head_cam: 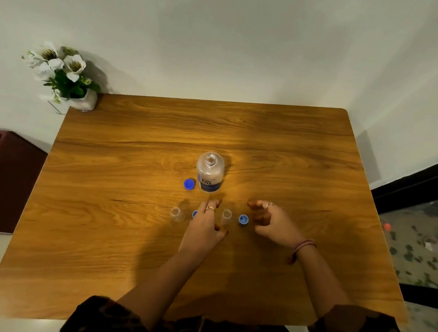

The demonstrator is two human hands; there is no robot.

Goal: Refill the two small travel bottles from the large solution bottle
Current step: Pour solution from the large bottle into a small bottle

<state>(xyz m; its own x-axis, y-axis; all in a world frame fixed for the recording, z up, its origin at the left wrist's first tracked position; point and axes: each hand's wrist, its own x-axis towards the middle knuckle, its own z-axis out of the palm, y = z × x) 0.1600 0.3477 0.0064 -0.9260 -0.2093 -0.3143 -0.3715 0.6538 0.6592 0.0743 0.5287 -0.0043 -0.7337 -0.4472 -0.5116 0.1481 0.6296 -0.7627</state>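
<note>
Everything stands uncapped on the wooden desk (267, 133), so the opening is done and the pouring has not begun. The large solution bottle (210, 172) stands upright near the middle, its mouth open and its dark blue cap (189, 184) just beside it. Nearer the person are the two small travel bottles: the left travel bottle (177, 213) stands apart, while the right travel bottle (226, 216) sits just beside the left hand (207, 223), whose fingers lie fairly straight and seem to hold nothing, though whether the thumb touches that bottle I cannot tell. One light blue cap (243, 219) lies between the hands; another small cap (195, 213) peeks from under the left hand. The right hand (271, 222) hovers with fingers loosely curled, empty. Next, I judge, one hand must lift the large bottle and tip it carefully into a narrow neck while the other steadies the little bottle.
</note>
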